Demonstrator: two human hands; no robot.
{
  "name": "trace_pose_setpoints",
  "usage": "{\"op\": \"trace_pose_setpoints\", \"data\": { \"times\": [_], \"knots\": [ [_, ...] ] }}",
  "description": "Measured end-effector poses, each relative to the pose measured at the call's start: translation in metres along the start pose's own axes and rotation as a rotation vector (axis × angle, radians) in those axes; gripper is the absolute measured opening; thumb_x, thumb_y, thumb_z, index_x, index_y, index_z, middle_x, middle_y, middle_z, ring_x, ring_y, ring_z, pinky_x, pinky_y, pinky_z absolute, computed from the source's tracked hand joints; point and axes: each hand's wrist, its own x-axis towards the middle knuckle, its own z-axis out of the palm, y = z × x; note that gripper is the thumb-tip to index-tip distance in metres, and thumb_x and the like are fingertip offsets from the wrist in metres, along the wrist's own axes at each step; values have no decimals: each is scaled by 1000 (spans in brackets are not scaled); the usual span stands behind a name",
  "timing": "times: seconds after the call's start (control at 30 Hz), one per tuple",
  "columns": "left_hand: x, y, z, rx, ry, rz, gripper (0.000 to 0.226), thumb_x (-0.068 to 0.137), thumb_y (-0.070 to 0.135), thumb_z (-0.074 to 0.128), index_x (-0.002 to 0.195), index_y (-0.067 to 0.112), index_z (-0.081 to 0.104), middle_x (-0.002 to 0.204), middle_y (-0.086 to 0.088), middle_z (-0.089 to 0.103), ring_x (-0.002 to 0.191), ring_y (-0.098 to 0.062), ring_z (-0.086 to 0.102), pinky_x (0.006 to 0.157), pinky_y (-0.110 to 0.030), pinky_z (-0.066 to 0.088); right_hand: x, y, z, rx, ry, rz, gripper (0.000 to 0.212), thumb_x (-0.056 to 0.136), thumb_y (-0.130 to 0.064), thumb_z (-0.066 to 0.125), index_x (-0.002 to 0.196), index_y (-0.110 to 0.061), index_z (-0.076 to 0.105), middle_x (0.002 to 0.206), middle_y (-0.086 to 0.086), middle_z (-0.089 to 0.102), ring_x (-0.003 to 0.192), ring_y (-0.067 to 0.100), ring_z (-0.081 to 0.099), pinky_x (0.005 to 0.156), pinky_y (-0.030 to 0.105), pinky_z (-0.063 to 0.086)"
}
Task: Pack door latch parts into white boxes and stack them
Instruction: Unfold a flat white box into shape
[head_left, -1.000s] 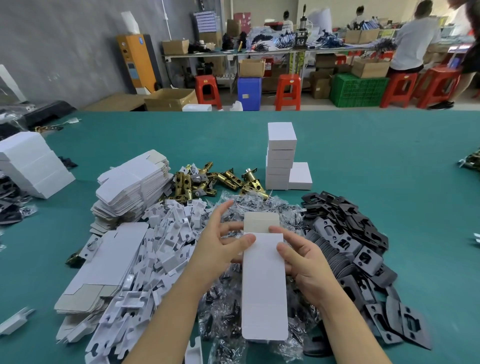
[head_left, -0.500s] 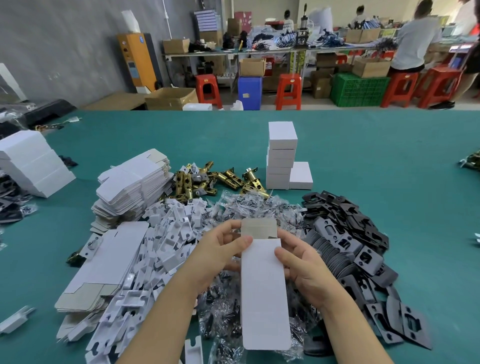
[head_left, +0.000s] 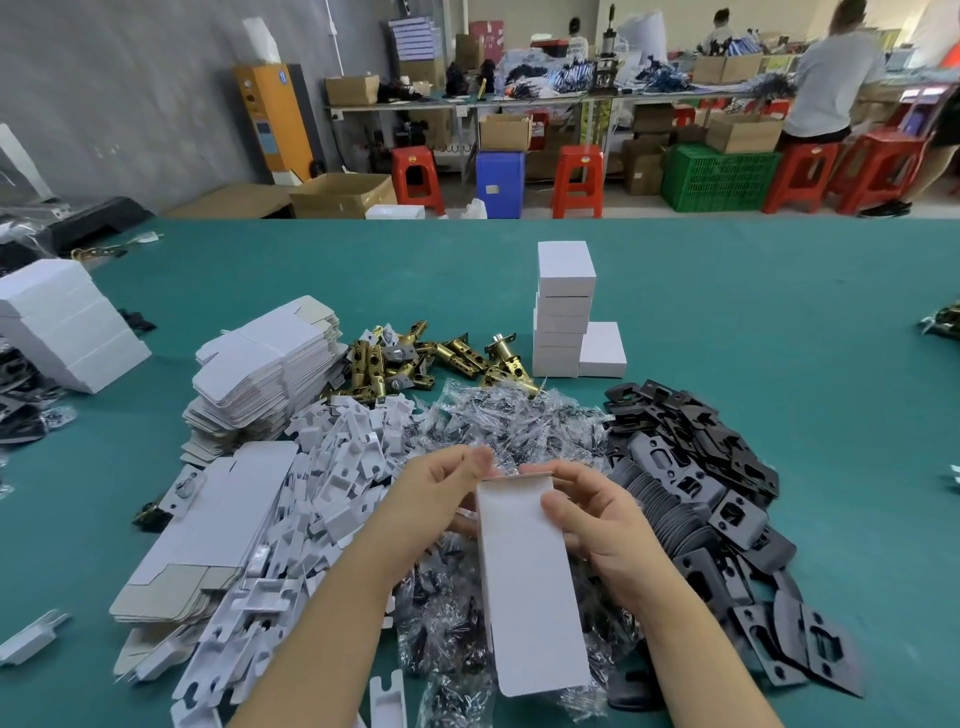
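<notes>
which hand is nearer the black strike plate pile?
Right. The right hand holds the white box right beside the black strike plate pile; the left hand grips the box's far side, farther away.

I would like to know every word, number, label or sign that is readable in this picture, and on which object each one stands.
No text can be read.
White box held by the left hand and right hand: blank.
Stack of white boxes: blank.
Orange cabinet: a blue sticker and a panel, too small to read.
Blue stool: a pale label, blurred.
Brass latches: small tags, unreadable.
</notes>
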Motion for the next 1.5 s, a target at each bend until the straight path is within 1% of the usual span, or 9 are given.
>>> {"op": "trace_pose_setpoints", "data": {
  "times": [0.13, 0.27, 0.33, 0.67, 0.8, 0.97, 1.17, 1.33, 1.5],
  "knots": [
    [4, 1, 4, 73, 49, -15, 49, 77, 68, 74, 80, 19, 71, 85, -7, 73, 76, -25, 70, 74, -45, 59, 0, 1, 2, -57, -19, -16, 28, 89, -19, 78, 116, -20, 76, 119, 9, 73, 97, 24, 71, 71, 32, 62],
    [4, 3, 5, 154, -6, 2, 27, 80, 54, 77, 90, 28, 77, 92, -1, 76, 90, -28, 73, 82, -51, 60, -1, 0, 0, -59, -22, -24, 27, 91, -15, 75, 118, -17, 75, 123, 9, 72, 98, 26, 73, 70, 31, 61],
    [4, 2, 6, 201, -15, 28, 12, 86, 38, 78, 97, 33, 79, 96, 5, 77, 92, -21, 73, 83, -46, 62, 0, 0, -1, -54, -2, -19, 28, 89, -16, 75, 117, -17, 75, 120, 9, 72, 97, 26, 74, 69, 30, 61],
    [0, 2, 22, 225, 35, 190, 24, 92, 24, 76, 99, 47, 79, 93, 9, 76, 87, -11, 69, 72, -24, 54, 0, -1, 2, 16, 46, 38, 36, 82, -46, 77, 109, -22, 73, 100, 9, 76, 82, 19, 74, 58, 25, 56],
    [0, 2, 24, 148, 57, 149, 20, 91, 24, 76, 98, 43, 81, 94, 3, 77, 93, -25, 70, 74, -28, 56, -1, -2, 2, 2, 54, 28, 27, 87, -39, 74, 111, -26, 72, 102, 11, 77, 87, 24, 75, 61, 29, 58],
    [3, 5, 23, 6, 185, 156, 18, 92, 24, 75, 97, 40, 82, 97, 4, 79, 98, -27, 69, 87, -42, 59, -2, -4, 3, 17, -103, 86, 48, 88, -45, 74, 133, -32, 64, 119, 17, 74, 97, 36, 74, 78, 46, 62],
    [7, 13, 19, -1, 146, 129, 11, 90, 25, 76, 94, 34, 81, 94, 6, 77, 87, -8, 68, 72, -20, 54, -4, -4, 5, -7, -170, 67, 41, 89, -37, 75, 127, -23, 71, 118, 18, 74, 96, 32, 75, 76, 39, 61],
    [7, 18, 15, 79, 87, 141, 14, 96, 32, 69, 99, 38, 81, 100, 12, 77, 89, -3, 68, 72, -16, 52, -5, -5, 4, 14, -202, 54, 41, 89, -30, 75, 128, -18, 69, 117, 18, 74, 95, 30, 75, 75, 37, 61],
    [8, 20, 11, 74, 48, 116, 18, 101, 29, 63, 104, 31, 81, 102, 7, 78, 93, -9, 69, 78, -25, 52, -6, -5, 3, 14, -220, 60, 34, 93, -21, 72, 127, -19, 70, 115, 17, 75, 93, 28, 75, 75, 36, 61]
  ]
}}
